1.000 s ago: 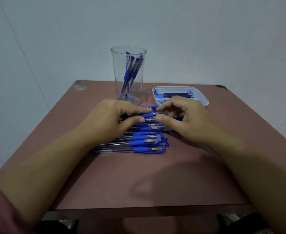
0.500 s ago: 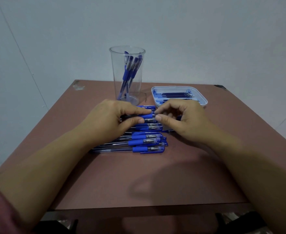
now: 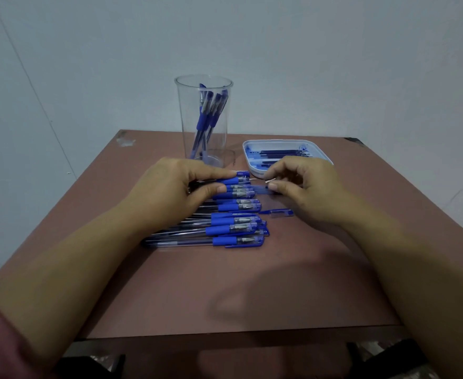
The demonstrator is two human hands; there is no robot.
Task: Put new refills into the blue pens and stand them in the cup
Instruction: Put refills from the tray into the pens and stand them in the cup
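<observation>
**Right grip point(image 3: 306, 187) draws away from pen point(image 3: 233, 181)**

Pulled off to the right, my right grip now pinches a small silvery piece point(image 3: 269, 181) between thumb and fingertip, just beside the pen's tip end. My left grip point(image 3: 175, 192) pinches that pen at its blue rubber collar, atop the pile point(image 3: 233, 231) on the worktop point(image 3: 224, 291). One cup point(image 3: 186, 110) holds about four finished pens point(image 3: 205, 116). One tray point(image 3: 317, 149) holds dark refills point(image 3: 282, 153), and one loose cap point(image 3: 279, 212) lies near the pile. The pen's barrel is clear.
</observation>
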